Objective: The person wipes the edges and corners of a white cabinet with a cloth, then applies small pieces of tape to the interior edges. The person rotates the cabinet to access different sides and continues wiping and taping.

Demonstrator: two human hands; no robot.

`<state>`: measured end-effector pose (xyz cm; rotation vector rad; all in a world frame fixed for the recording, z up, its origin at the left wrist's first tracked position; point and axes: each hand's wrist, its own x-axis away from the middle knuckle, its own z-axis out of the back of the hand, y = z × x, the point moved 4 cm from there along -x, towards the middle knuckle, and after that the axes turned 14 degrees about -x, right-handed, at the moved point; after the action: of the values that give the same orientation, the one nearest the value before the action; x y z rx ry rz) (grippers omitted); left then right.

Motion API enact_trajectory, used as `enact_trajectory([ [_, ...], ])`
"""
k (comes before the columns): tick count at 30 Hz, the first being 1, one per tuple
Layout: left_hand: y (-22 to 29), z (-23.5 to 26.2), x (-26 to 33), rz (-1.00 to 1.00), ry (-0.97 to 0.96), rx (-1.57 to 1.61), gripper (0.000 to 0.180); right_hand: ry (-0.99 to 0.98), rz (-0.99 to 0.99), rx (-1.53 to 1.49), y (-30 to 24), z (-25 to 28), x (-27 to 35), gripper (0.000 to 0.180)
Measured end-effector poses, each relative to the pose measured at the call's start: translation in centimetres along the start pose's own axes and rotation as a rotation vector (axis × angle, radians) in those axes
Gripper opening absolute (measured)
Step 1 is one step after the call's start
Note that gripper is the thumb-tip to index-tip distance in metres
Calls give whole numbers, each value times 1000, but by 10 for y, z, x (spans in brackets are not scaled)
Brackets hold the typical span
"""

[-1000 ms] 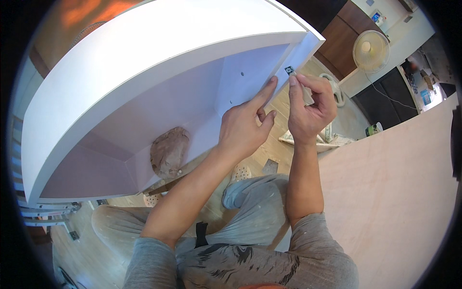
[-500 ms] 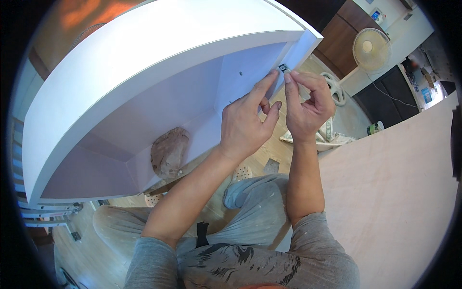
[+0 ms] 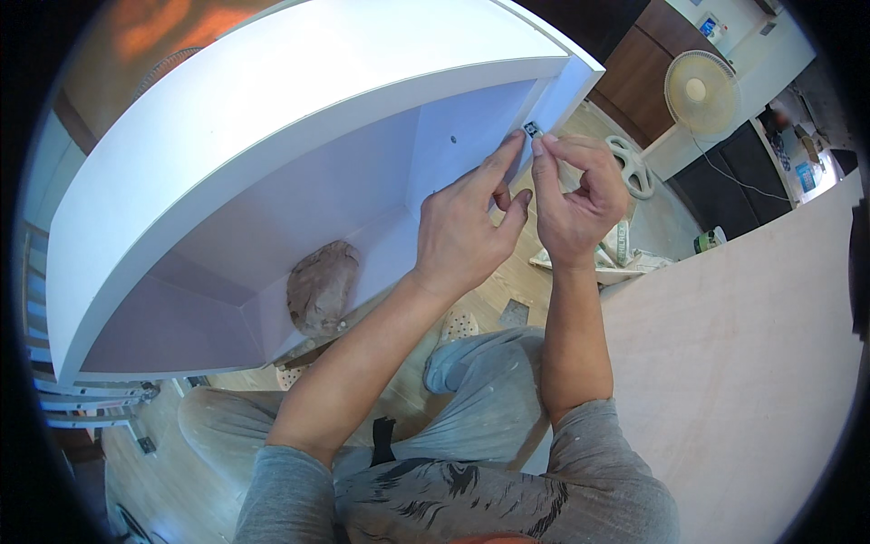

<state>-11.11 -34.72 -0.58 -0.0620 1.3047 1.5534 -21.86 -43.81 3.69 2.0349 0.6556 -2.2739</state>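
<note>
Head view, single camera: wide fisheye worn on the head. Looks from above and behind the hands (image 3: 460, 234), angled down and forward at near range. Shirt (image 3: 435, 508) sits at lower edge, nearer the lens than the hands; white cabinet (image 3: 317, 95) to their left, fan (image 3: 700, 91) farther off, right.

Two bare forearms (image 3: 578, 340) reach up from below. The left hand (image 3: 460, 231) slants right, palm down, index finger extended, thumb apart. The right hand (image 3: 582, 204), nearly upright, pinches thumb against index finger, other fingers curled.
</note>
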Motion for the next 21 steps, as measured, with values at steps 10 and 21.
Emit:
enact_trajectory([
  [10, 1, 3, 3, 5, 21, -10, 65, 32, -130, -69, -1, 3, 2, 16],
  [21, -1, -1, -2, -29, 39, -20, 63, 34, -24, 4, -2, -1, -1, 18],
])
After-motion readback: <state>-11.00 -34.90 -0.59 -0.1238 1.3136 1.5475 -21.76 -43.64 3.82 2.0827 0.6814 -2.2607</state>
